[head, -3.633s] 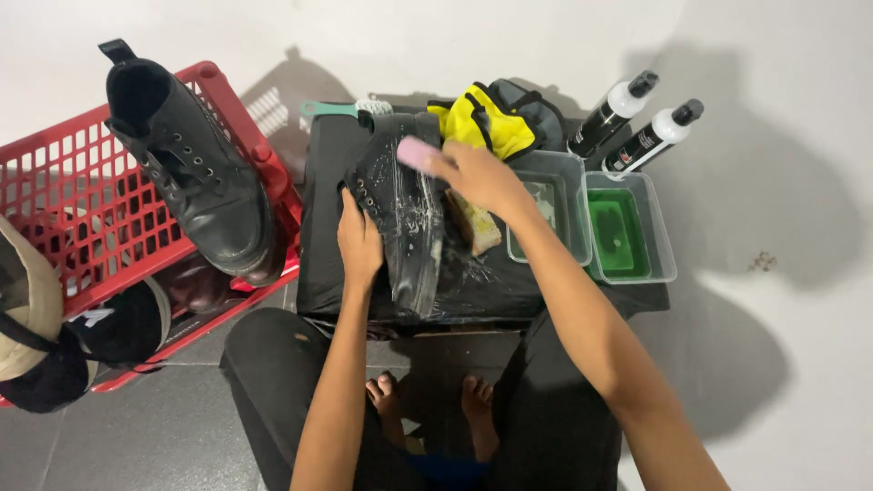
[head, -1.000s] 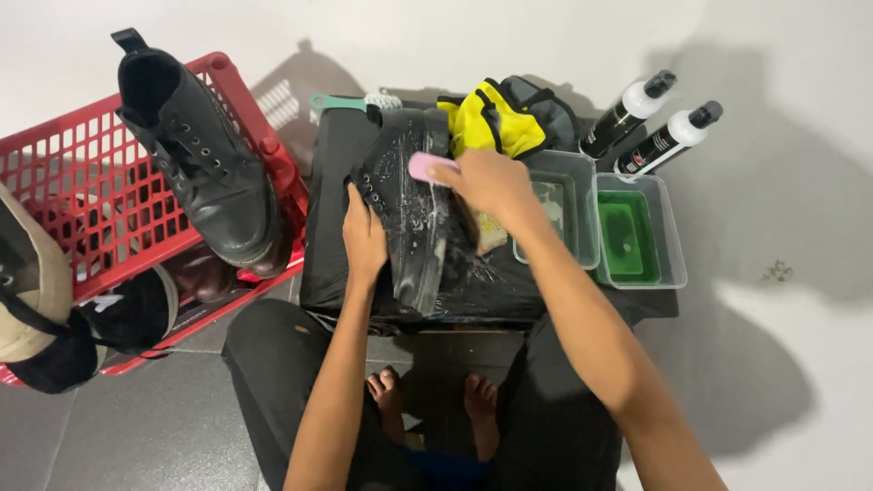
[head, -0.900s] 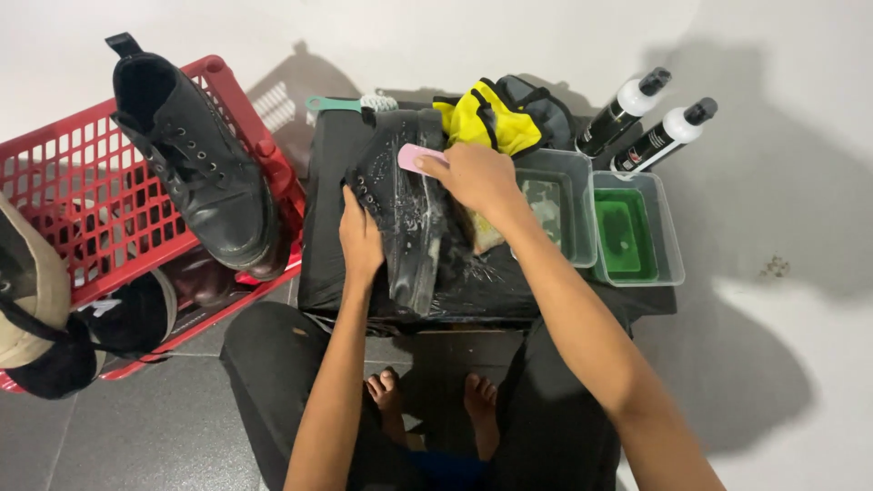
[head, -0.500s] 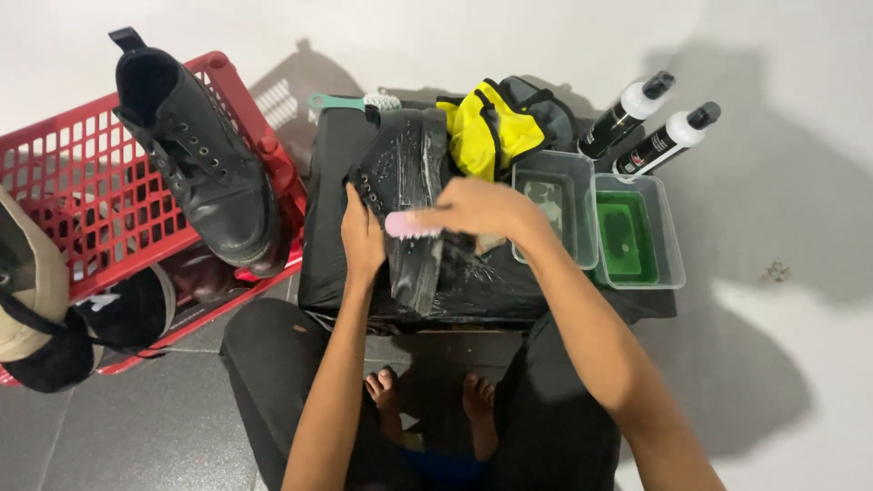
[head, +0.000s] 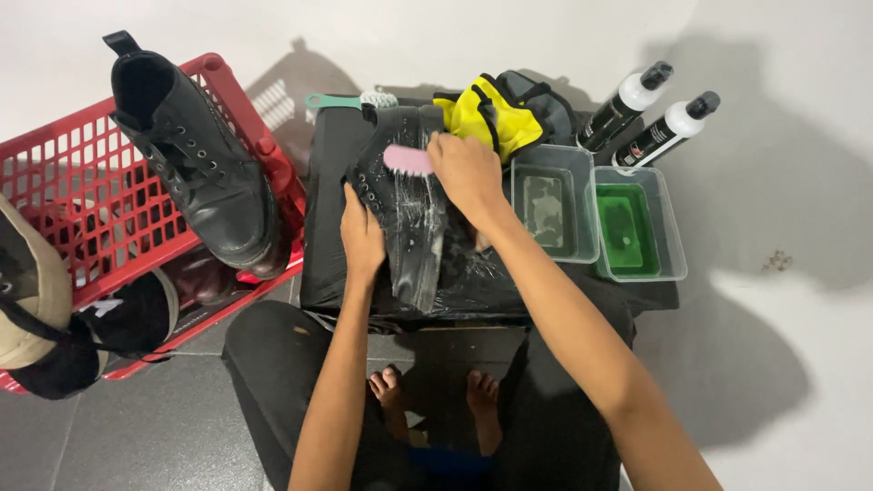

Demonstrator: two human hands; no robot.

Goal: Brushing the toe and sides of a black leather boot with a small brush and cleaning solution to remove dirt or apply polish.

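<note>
While the left hand (head: 362, 238) lies flat against the side of the wet black boot (head: 406, 207), fingers spread rather than gripping, the right hand (head: 466, 169) is closed around a pink brush (head: 407, 160) set near the boot's upper end. Half a second earlier the brush sat lower along the boot; it has travelled up, which suggests scrubbing strokes are under way, with suds streaking the leather. Right of the boot stand two clear tubs (head: 555, 202), behind it a yellow cloth (head: 486, 118), and left of it a red crate (head: 91, 205) carrying another black boot (head: 195, 168).
</note>
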